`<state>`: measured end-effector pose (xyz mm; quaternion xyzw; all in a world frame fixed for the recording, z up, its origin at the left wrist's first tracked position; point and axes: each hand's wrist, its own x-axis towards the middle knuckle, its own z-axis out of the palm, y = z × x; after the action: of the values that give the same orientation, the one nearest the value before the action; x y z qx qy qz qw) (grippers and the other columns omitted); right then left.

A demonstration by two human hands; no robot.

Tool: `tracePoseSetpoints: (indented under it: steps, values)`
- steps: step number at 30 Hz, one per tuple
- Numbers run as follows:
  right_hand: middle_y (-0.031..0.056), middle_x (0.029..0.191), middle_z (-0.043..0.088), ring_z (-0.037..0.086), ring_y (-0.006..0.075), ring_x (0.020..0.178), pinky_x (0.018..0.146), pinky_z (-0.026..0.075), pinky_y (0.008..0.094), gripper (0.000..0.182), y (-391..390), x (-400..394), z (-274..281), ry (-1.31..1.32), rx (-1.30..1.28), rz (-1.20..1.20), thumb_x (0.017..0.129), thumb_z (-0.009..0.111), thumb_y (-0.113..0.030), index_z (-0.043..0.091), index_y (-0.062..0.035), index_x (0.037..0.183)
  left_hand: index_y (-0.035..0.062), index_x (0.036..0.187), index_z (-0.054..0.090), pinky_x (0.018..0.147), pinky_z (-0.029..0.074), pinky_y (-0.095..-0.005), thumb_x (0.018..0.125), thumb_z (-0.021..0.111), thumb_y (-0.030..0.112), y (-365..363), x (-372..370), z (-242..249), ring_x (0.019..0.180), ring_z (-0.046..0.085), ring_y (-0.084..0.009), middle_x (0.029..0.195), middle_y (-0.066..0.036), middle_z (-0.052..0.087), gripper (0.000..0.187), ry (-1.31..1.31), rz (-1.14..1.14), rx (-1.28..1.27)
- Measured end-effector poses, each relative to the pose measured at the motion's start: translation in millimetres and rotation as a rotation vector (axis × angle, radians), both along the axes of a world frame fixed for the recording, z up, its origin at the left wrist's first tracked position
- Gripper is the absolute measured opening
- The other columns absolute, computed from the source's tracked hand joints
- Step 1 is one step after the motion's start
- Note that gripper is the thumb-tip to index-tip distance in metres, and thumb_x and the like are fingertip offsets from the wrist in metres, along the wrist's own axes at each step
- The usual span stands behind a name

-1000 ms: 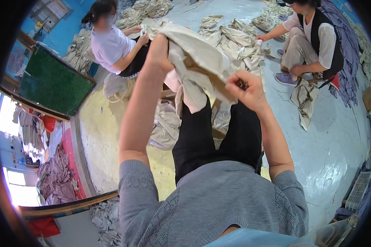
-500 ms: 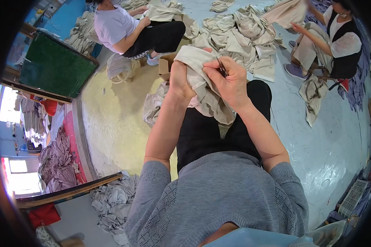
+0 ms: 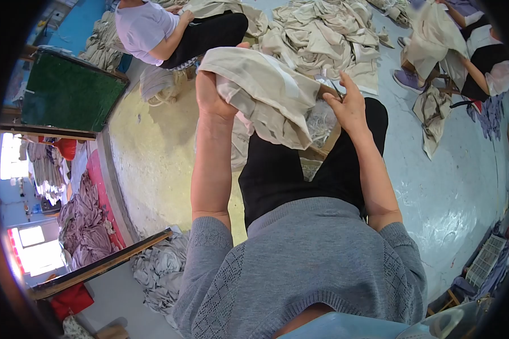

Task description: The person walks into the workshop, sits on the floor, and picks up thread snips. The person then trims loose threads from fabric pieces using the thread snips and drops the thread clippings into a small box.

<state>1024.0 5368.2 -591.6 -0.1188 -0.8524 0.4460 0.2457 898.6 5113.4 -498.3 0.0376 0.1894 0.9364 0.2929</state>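
My left hand (image 3: 216, 97) grips a beige garment (image 3: 266, 90) that is spread out above my lap, its fingers mostly hidden under the cloth. To the right of the cloth, my right hand (image 3: 348, 107) holds small dark thread snips (image 3: 338, 91), partly covered by the fingers. The thumb and forefinger are apart, and the hand is close to the garment's right edge. Beneath the cloth, between my knees, a cardboard box (image 3: 326, 148) with pale thread scraps (image 3: 321, 123) in it partly shows.
A large heap of beige garments (image 3: 322, 34) lies on the floor ahead. One person (image 3: 152, 34) sits at the left with cloth, another (image 3: 483, 62) at the right holding up a beige piece. A green board (image 3: 73, 90) stands left, and a crumpled garment (image 3: 432, 118) lies right.
The garment has been spread wider and shifted left with my left hand. My right hand has moved right, off the cloth, uncovering the box. The person at the right has raised their cloth.
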Motion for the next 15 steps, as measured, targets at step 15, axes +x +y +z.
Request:
tracePoseSetpoints:
  steps: [15]
  values:
    - [0.0118, 0.085, 0.067, 0.065, 0.019, 0.075, 0.069, 0.051, 0.0299, 0.024, 17, 5, 51, 0.211, -0.043, -0.029, 0.074, 0.059, 0.003, 0.067, -0.0018, 0.096, -0.0019, 0.102, 0.063, 0.077, 0.056, -0.0332, 0.092, 0.058, 0.011, -3, -27, 31, 0.085, 0.067, -0.0187, 0.096, -0.011, 0.069, 0.017, 0.226, 0.275, -0.505]
